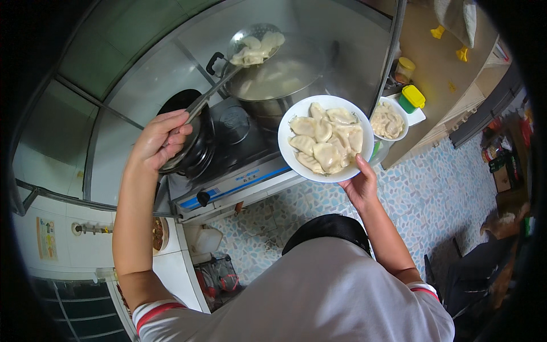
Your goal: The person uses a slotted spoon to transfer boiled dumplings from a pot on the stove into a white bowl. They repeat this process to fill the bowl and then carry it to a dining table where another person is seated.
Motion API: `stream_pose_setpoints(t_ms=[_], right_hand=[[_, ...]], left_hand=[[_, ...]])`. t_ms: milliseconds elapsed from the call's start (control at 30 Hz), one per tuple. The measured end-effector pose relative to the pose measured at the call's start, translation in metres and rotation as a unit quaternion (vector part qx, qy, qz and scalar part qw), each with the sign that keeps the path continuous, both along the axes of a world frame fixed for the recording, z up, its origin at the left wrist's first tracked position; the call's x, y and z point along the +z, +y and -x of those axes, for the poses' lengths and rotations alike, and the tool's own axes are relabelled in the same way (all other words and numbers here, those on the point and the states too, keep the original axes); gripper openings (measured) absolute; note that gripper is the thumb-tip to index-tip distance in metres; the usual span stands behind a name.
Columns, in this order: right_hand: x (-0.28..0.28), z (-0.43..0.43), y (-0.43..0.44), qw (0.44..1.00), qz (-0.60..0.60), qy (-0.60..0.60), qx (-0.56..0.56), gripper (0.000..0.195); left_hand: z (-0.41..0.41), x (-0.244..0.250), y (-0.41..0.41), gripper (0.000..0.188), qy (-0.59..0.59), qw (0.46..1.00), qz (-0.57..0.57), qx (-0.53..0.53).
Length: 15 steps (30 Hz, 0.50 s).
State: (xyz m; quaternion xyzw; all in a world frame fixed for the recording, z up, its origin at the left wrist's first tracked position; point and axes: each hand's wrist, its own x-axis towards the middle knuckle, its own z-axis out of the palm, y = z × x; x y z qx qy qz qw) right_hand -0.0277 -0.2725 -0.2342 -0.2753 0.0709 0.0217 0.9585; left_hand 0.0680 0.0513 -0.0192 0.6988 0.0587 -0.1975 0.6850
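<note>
My left hand (pixel 164 139) grips the metal handle of a perforated skimmer (pixel 239 38). Several boiled dumplings (pixel 258 47) lie in the skimmer's bowl, which hangs over the far left rim of a steel pot (pixel 267 104). Cloudy water (pixel 277 81) fills the pot, with pale dumplings showing through the steam. In my right hand (pixel 362 181) a white bowl (pixel 285 143) is held by its near right rim, thumb on top and fingers beneath. Cooked dumplings (pixel 327 141) fill this bowl, which is in front of the pot and to its right.
The pot stands on a gas stove (pixel 239 179), beside a black pan (pixel 192 158). Metal-framed panels (pixel 342 25) enclose the stove's back. At right, a second bowl of dumplings (pixel 388 117) sits near a green box with a yellow lid (pixel 412 98) and a yellow-lidded jar (pixel 404 70).
</note>
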Motion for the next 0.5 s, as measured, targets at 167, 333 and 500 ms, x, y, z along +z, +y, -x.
stream_pose_setpoints(t_ms=[167,333,500], right_hand=[[-0.001,0.001,0.001,1.000,-0.004,0.012,-0.009,0.064],[0.000,0.001,0.002,1.000,-0.003,0.009,-0.010,0.064],[-0.002,0.007,0.000,1.000,-0.007,0.004,-0.020,0.062]], left_hand=[[-0.013,0.004,-0.001,0.008,0.028,0.999,-0.018,-0.033],[-0.038,-0.014,-0.010,0.010,0.074,0.993,-0.085,-0.038],[-0.073,-0.038,-0.025,0.009,0.041,0.968,-0.221,-0.109]])
